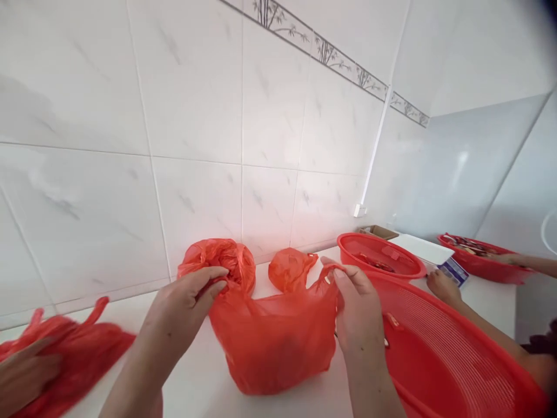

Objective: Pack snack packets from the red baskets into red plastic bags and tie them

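Note:
A red plastic carrier bag (278,342) stands on the white table in front of me, its lower part filled out by contents I cannot make out. My left hand (187,307) pinches the bag's upper left edge between thumb and fingers. On the other side, my right hand (359,302) is closed on the right handle, pulling it up. The bag's mouth is stretched between both hands. Just behind it sit a bunched red bag (239,255) and a smaller rounded red bag (287,270) with its top gathered.
A large red basket (461,313) with a few small items lies at right, a smaller red basket (383,249) behind it. Co-workers' hands are at a red bag (82,354) on the left, a blue card (453,271), and a far basket (491,264). A tiled wall (200,203) bounds the table.

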Motion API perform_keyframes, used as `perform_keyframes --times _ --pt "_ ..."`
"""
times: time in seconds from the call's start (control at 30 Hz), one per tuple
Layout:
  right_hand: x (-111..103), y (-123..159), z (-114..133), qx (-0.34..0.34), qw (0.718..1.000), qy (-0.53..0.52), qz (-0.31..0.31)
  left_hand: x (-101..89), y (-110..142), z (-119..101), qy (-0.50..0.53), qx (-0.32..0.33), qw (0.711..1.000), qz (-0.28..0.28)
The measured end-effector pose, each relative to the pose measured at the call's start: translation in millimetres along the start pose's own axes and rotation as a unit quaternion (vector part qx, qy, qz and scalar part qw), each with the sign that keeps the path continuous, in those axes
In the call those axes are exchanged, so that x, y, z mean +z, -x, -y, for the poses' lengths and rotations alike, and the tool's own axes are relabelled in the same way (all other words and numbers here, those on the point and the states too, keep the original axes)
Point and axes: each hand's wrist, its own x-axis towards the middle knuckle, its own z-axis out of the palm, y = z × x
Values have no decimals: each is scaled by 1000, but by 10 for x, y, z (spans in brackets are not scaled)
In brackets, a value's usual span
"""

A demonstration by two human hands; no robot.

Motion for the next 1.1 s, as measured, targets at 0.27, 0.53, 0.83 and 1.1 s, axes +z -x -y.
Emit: perform_keyframes --times 0.27,0.53,0.83,1.1 --pt "109 89 -195 48 978 -68 193 32 75 -24 67 -34 997 -34" --pt "364 350 -122 148 906 124 376 300 250 -203 201 54 958 197" --pt "306 196 -246 142 931 178 285 414 269 -241 25 125 967 222" --pt "135 99 -247 156 909 135 362 518 212 -110 -28 67 974 216"
